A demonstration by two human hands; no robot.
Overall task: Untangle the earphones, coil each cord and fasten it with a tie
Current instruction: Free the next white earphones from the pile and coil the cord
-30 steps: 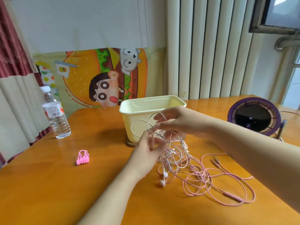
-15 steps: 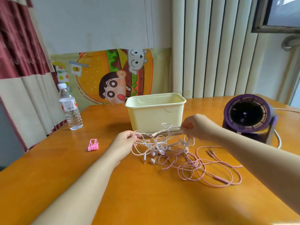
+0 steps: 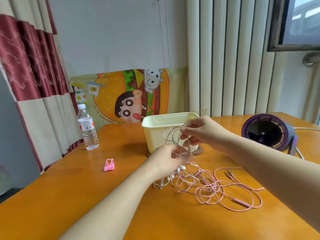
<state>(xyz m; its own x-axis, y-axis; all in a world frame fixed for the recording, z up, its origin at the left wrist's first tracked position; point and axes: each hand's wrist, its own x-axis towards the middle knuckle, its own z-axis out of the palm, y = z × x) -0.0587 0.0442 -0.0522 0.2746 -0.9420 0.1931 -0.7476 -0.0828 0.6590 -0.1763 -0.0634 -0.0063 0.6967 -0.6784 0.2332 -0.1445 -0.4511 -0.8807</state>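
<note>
A tangle of pink earphone cord (image 3: 223, 189) lies on the orange table (image 3: 69, 196), with a white earphone cord (image 3: 173, 135) mixed into it. My right hand (image 3: 202, 132) pinches loops of the white cord and holds them raised in front of the bin. My left hand (image 3: 166, 158) sits just below, fingers curled around strands of the same cord. White earbuds (image 3: 180, 169) hang under the left hand. A small bundle of pink ties (image 3: 109, 165) lies alone to the left.
A cream plastic bin (image 3: 161, 125) stands behind the hands. A water bottle (image 3: 87, 129) is at the far left, a purple desk fan (image 3: 268, 132) with its cable at the right. Curtains and a cartoon poster back the table.
Both hands have come together and lifted the white cord off the table into loops in front of the bin; half a second ago they were apart, low over the tangle.
</note>
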